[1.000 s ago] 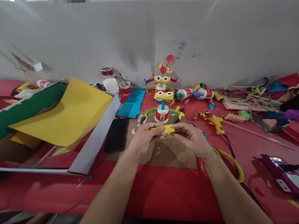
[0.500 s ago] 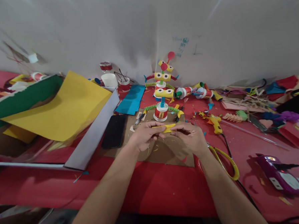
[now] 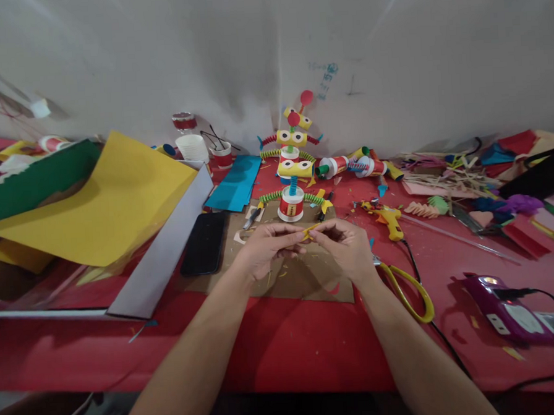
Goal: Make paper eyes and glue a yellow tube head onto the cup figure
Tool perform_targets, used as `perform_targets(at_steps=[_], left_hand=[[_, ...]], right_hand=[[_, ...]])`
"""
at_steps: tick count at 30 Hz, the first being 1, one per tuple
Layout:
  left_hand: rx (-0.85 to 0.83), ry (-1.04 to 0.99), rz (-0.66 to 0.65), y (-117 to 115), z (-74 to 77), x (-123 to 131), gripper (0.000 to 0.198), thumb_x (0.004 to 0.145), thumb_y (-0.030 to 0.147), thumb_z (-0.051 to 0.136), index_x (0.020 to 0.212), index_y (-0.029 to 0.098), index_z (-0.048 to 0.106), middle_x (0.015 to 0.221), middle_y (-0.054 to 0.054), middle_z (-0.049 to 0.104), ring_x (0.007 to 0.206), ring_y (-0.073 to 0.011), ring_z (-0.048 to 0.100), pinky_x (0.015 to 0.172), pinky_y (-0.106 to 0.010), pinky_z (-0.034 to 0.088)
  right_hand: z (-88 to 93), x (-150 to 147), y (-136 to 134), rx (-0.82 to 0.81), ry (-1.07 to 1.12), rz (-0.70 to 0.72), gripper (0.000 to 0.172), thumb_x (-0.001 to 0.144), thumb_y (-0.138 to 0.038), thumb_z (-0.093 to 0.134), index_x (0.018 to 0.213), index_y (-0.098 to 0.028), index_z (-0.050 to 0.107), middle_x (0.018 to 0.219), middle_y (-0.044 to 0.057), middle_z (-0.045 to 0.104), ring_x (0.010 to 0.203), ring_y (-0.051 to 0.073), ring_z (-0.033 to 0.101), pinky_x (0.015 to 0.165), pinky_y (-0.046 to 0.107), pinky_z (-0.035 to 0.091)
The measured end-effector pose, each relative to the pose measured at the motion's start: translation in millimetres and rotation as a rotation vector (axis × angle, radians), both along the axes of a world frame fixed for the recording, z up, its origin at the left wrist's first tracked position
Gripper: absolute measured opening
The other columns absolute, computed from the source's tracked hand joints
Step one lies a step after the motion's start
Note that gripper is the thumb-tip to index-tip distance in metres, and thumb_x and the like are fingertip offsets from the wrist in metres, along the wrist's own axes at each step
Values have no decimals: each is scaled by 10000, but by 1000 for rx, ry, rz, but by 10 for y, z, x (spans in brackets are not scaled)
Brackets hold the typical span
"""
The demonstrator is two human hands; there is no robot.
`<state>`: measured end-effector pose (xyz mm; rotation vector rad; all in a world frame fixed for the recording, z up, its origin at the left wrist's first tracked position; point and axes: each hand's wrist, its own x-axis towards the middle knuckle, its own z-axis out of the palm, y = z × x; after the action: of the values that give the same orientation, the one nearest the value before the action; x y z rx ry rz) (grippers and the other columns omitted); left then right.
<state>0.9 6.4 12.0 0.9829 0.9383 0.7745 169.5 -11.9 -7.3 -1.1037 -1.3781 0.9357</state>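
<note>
Between my fingertips is a small piece of yellow paper (image 3: pixel 310 232), mostly covered by the fingers. My left hand (image 3: pixel 272 248) pinches its left end and my right hand (image 3: pixel 344 246) pinches the right end. Both hands are above a brown cardboard sheet (image 3: pixel 281 288) strewn with tiny yellow scraps. Just beyond them stands a paper-cup figure (image 3: pixel 291 203) with a yellow eyed head, a blue folded neck and green folded arms. A similar figure (image 3: pixel 292 138) with red arms is behind it. A craft knife (image 3: pixel 252 218) lies left of the front cup.
At left, a box (image 3: pixel 163 250) holds a large yellow sheet (image 3: pixel 105 204). A black phone (image 3: pixel 204 243) and blue paper (image 3: pixel 236 183) lie beside it. To the right are a glue gun (image 3: pixel 389 221), yellow-handled scissors (image 3: pixel 426 305), a purple power strip (image 3: pixel 510 316) with cable and paper scraps.
The yellow paper, earlier showing as a longer flat strip, now looks narrower and bunched, with my fingertips closer together. The whole view has shifted slightly.
</note>
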Motion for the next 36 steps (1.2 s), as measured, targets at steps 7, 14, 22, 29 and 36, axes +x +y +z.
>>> perform_targets(at_steps=[7, 14, 22, 29, 36], left_hand=[[112, 86, 31, 1, -19, 16, 234, 655, 252, 737, 862, 150, 703, 769, -41, 691, 645, -101, 621, 632, -229, 489], [258, 181, -25, 24, -11, -9, 177, 735, 224, 652, 894, 159, 694, 769, -22, 690, 654, -88, 616, 658, -222, 493], [491, 364, -32, 46, 21, -44, 139, 761, 163, 581, 836, 181, 697, 624, 14, 628, 541, -80, 544, 558, -204, 431], [342, 272, 26, 62, -14, -52, 157, 808, 251, 558, 869, 167, 675, 693, -11, 650, 588, -94, 590, 567, -212, 447], [136, 43, 42, 52, -15, -102, 313, 670, 167, 721, 966, 145, 618, 876, -34, 669, 753, -100, 630, 735, -252, 515]], right_hand=[[6, -17, -23, -21, -81, -63, 104, 731, -268, 663, 756, -167, 657, 684, 11, 661, 609, 117, 576, 568, 238, 439], [17, -4, -9, -75, 30, -26, 172, 698, -288, 696, 803, -184, 607, 659, -16, 645, 587, 107, 591, 556, 226, 456], [29, 57, 10, -264, 71, 82, 222, 686, -348, 699, 793, -156, 670, 621, 20, 672, 590, 133, 637, 579, 261, 517], [38, 58, 17, -308, 72, 62, 234, 667, -360, 713, 764, -154, 661, 624, 24, 679, 583, 137, 649, 580, 264, 538], [14, 56, 17, -259, 116, 31, 230, 684, -358, 706, 787, -159, 656, 643, 15, 683, 571, 124, 643, 581, 254, 542]])
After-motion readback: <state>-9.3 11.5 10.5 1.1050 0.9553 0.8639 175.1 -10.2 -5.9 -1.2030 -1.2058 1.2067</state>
